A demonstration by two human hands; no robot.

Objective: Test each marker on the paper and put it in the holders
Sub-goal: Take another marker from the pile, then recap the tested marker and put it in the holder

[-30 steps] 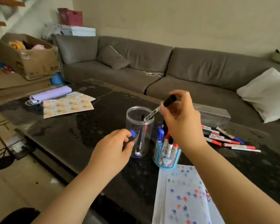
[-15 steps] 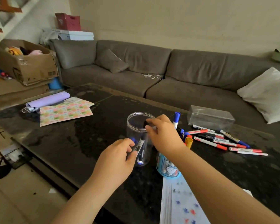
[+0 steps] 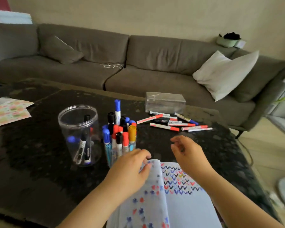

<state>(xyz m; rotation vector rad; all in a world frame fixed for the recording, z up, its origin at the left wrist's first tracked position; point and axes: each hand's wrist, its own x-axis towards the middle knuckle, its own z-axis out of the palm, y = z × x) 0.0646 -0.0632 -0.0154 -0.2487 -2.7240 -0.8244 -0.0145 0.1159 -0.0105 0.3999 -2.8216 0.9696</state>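
A clear plastic jar (image 3: pixel 67 129) stands on the dark table (image 3: pixel 39 145) with a black marker (image 3: pixel 84 137) and blue markers leaning inside. Right of it, a blue holder (image 3: pixel 109 153) is packed with red, blue, black and orange markers. Several loose markers (image 3: pixel 171 124) lie further back to the right. The paper (image 3: pixel 179 203), covered in coloured V marks, lies at the near edge. My left hand (image 3: pixel 130 173) curls its fingers over the raised top edge of the left page. My right hand (image 3: pixel 187 155) hovers above the paper's top right, fingers loosely curled, holding nothing.
A clear rectangular box (image 3: pixel 164 102) sits behind the loose markers. Patterned sheets (image 3: pixel 7 111) lie at the table's far left. A grey sofa (image 3: pixel 138 63) with a white cushion (image 3: pixel 224 74) runs behind the table. The table's right edge drops to a pale floor.
My right hand let the black marker go into the clear jar and drew back to the right. My left hand left the jar and moved onto the paper. The view turned right.
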